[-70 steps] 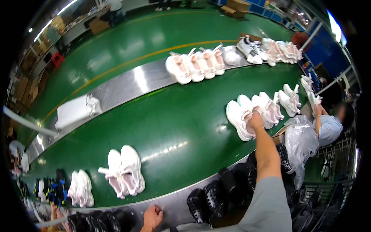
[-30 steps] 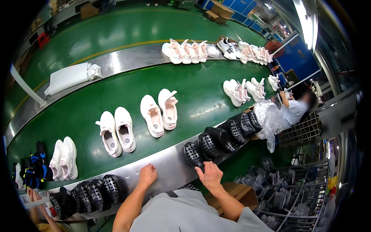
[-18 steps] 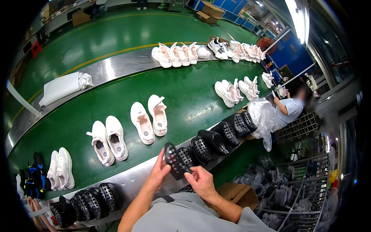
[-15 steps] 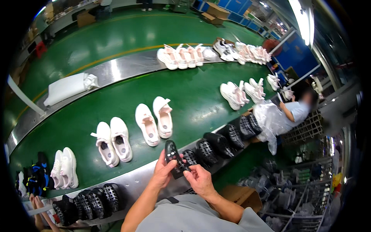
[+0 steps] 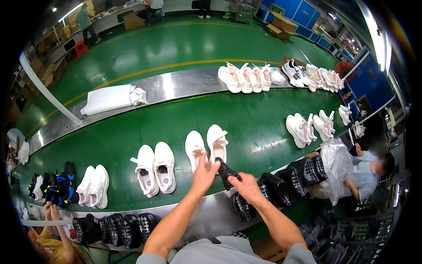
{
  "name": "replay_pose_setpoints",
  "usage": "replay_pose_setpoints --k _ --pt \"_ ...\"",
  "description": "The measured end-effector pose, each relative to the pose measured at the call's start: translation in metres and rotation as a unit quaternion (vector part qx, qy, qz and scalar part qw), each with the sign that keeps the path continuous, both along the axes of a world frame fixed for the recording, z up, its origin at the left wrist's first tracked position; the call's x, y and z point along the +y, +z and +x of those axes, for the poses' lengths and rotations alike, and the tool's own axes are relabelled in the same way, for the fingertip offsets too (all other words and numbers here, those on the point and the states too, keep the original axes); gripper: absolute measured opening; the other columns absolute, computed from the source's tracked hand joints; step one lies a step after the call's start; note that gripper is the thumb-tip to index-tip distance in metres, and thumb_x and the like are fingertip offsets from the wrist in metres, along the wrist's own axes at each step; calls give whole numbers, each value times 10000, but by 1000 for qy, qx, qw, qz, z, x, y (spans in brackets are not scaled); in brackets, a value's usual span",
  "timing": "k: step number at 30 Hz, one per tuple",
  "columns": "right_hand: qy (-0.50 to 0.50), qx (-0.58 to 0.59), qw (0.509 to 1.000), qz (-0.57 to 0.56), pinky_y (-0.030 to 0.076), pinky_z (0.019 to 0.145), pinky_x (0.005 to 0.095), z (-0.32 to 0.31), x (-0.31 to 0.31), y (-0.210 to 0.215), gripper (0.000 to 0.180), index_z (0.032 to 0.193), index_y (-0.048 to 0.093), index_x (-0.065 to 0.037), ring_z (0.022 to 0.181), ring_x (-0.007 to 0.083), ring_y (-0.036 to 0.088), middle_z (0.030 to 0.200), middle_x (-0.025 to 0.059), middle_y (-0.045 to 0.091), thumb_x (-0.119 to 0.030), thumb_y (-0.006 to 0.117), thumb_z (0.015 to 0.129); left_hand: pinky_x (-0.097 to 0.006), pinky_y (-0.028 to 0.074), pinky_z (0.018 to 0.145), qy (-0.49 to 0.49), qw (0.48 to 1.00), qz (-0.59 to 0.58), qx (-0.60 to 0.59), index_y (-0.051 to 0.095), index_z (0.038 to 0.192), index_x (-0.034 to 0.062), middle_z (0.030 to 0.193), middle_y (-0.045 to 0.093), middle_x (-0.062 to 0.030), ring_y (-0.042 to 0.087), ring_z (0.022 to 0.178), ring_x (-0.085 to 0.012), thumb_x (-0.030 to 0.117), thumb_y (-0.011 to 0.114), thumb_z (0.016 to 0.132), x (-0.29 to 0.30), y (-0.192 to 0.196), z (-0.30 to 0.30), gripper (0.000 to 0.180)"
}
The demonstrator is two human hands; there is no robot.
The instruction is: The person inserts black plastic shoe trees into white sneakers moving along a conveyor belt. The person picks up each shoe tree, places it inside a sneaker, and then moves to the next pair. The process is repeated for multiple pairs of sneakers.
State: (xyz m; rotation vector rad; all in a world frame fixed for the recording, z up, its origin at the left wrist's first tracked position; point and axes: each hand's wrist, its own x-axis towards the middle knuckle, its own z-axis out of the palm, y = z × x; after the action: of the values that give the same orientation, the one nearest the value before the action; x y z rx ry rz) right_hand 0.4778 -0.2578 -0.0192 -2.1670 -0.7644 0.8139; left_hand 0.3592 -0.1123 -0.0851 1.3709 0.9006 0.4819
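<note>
black insert held over the white shoes

the black shoe insert (image 5: 227, 172), dark and dotted, is tilted above the green belt (image 5: 132, 132), just beside a white shoe pair (image 5: 206, 146). cardboard boxes (image 5: 281, 23) sit far back by blue cabinets; a white wrapped bundle (image 5: 110, 99) lies on the steel strip. the right hand (image 5: 247, 187) has its fingers closed on the insert; the left hand (image 5: 204, 172) has fingers spread, tips touching the insert's top.

cardboard boxes, far right: brown open cartons (image 5: 285, 23) on the green floor, near the blue wall.
cardboard boxes, far left: brown stack (image 5: 44, 70) by the wall.
plastic bag: clear, crumpled (image 5: 336, 160), beside the seated person.
</note>
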Motion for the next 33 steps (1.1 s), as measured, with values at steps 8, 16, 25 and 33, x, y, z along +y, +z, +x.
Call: replay_pose_setpoints --k 8,16,25,33 --pt "109 -205 958 -168 558 728 498 50 76 -31 410 880 688 46 779 395 720 840 253 716 -364 699 891 -502 549 872 -162 911 348 149 629 1139 -46 987 686 -300 667 944 -473 76 665 851 91 -24 80 314" --pt "77 -317 933 -152 590 740 490 23 137 -129 200 981 673 -13 848 386 735 965 219 718 -195 615 918 -526 553 789 -192 889 375 180 715 865 -9 849 692 -292 690 848 -465 53 611 805 98 -37 81 135" --pt "75 -296 948 -93 566 763 517 13 135 -64 217 951 692 -18 863 426 707 942 224 712 -229 664 909 -471 540 863 -148 891 398 159 669 1035 -14 949 700 -231 666 949 -401 68 653 833 95 -36 69 219" --pt "-42 -78 989 115 484 639 263 -11 60 6 184 1036 719 32 687 87 557 786 26 664 -134 671 970 -418 483 831 -7 915 403 -1 669 1024 8 969 656 -122 607 937 -317 57 729 843 -37 28 -62 196"
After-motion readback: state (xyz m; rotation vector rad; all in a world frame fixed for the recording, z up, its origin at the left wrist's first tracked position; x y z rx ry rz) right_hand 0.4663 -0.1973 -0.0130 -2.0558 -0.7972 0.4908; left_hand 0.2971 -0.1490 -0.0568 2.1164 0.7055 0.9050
